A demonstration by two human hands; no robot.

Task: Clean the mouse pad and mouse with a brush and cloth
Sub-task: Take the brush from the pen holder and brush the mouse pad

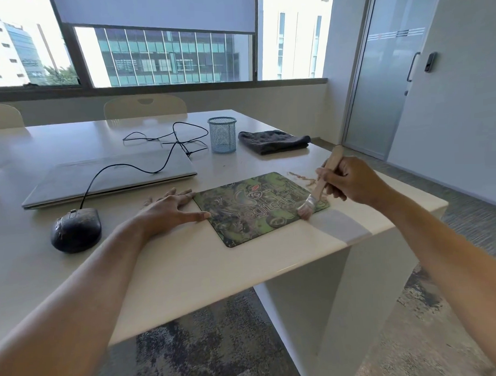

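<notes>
A green patterned mouse pad [253, 210] lies near the table's front right corner. My right hand [353, 181] grips a wooden-handled brush [322, 182], whose bristles touch the pad's right edge. My left hand [171, 207] lies flat on the table, fingers spread, with the fingertips on the pad's left edge. A dusty black wired mouse [75, 230] sits to the left of my left hand. A folded dark grey cloth [273, 142] lies at the far right of the table.
A shut silver laptop [108, 178] lies behind the mouse, with the mouse's cable [166, 145] looped over it. A blue mesh pen cup [222, 135] stands beside the cloth. Brown dust [302, 177] is scattered right of the pad. The table edge [383, 228] is close.
</notes>
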